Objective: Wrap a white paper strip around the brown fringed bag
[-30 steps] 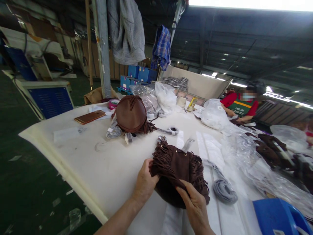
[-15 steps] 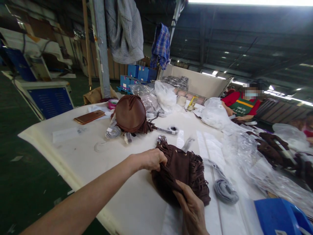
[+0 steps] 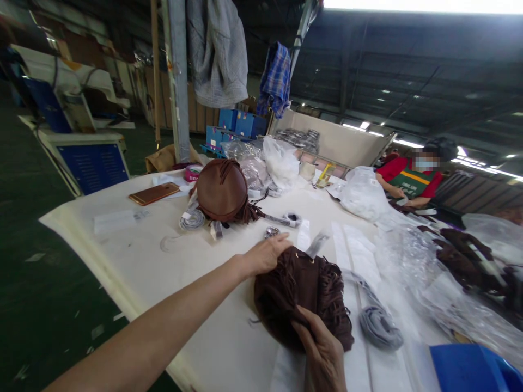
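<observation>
A dark brown fringed bag (image 3: 304, 294) with small metal eyelets lies on the white table in front of me. My left hand (image 3: 267, 255) rests at its upper left corner, fingers stretched out over the fringe, close to a silver metal buckle (image 3: 271, 232). At the lower edge, my right hand (image 3: 322, 340) pinches the bag between thumb and fingers; some fingertips are hidden. A wrapped grey strap roll (image 3: 379, 326) lies to the right of the bag. Beyond my left hand sits a second, round brown bag (image 3: 223, 190) with tassels.
A phone (image 3: 154, 193) and a pink tape roll (image 3: 193, 173) lie at the far left of the table (image 3: 122, 250). Clear plastic bags (image 3: 408, 250) cover the right side. A blue container (image 3: 469, 367) stands at the near right. Across the table, a person (image 3: 411, 179) handles something.
My left hand has released its grip on the bag's side fringe and moved up to the top corner, fingers now straighter. My right hand keeps its pinch. The view has shifted slightly.
</observation>
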A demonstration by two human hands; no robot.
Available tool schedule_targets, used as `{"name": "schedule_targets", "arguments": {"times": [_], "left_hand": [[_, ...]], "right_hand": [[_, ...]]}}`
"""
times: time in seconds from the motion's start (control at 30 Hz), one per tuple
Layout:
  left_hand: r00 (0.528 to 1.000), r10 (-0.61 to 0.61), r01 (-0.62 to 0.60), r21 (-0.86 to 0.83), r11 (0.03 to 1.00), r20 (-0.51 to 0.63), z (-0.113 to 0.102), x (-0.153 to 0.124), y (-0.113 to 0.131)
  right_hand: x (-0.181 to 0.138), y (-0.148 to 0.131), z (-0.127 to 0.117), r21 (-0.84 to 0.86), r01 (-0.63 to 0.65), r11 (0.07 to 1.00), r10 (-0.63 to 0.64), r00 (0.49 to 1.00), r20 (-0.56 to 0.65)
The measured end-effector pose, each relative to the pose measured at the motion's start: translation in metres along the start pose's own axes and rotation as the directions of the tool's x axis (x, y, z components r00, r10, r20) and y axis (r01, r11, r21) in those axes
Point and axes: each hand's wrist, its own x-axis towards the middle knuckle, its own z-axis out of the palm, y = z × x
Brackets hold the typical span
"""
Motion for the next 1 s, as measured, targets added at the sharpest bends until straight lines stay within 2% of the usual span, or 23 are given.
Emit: {"name": "schedule_targets", "arguments": {"times": [0.07,0.13,0.2,0.3,0.47,0.6,0.77,0.9,1.0], "left_hand": [[0.971,-0.132,0.128,-0.035,0.991,-0.198,-0.004,-0.024,-0.009],[0.918,-0.251,0.232,-0.099,0.968,-0.305,-0.003,-0.052,-0.015],[0.894,-0.336,0.286,-0.198,0.937,-0.296,0.007,-0.077,-0.019],[0.887,-0.402,0.297,-0.385,0.874,-0.228,0.031,-0.099,-0.017],[0.846,-0.461,0.254,-0.559,0.789,-0.267,0.058,-0.093,-0.017],[0.812,-0.459,0.227,-0.529,0.818,-0.361,0.063,-0.084,-0.022],[0.775,-0.365,0.200,-0.347,0.916,-0.516,0.069,-0.085,-0.019],[0.789,-0.234,0.149,-0.192,0.970,-0.568,0.074,-0.089,-0.012],[0.797,-0.214,0.172,-0.127,0.977,-0.565,0.075,-0.088,-0.010]], "right_hand": [[0.000,0.000,0.000,0.009,-0.008,1.000,0.008,1.000,-0.007],[0.000,0.000,0.001,0.019,-0.018,1.000,0.018,1.000,-0.007],[-0.001,0.001,0.001,0.023,-0.022,0.999,0.022,1.000,-0.002],[-0.001,-0.001,0.001,0.029,-0.031,0.999,0.031,0.999,-0.006],[0.001,-0.007,-0.001,0.033,-0.079,0.996,0.079,0.997,0.007],[0.001,-0.009,-0.001,0.014,-0.067,0.998,0.067,0.998,-0.013],[0.000,-0.008,0.001,0.000,-0.022,1.000,0.022,0.998,-0.055],[-0.001,-0.006,0.004,-0.020,0.004,1.000,-0.005,0.997,-0.079],[-0.003,-0.004,0.005,-0.036,0.031,0.999,-0.035,0.994,-0.099]]}}
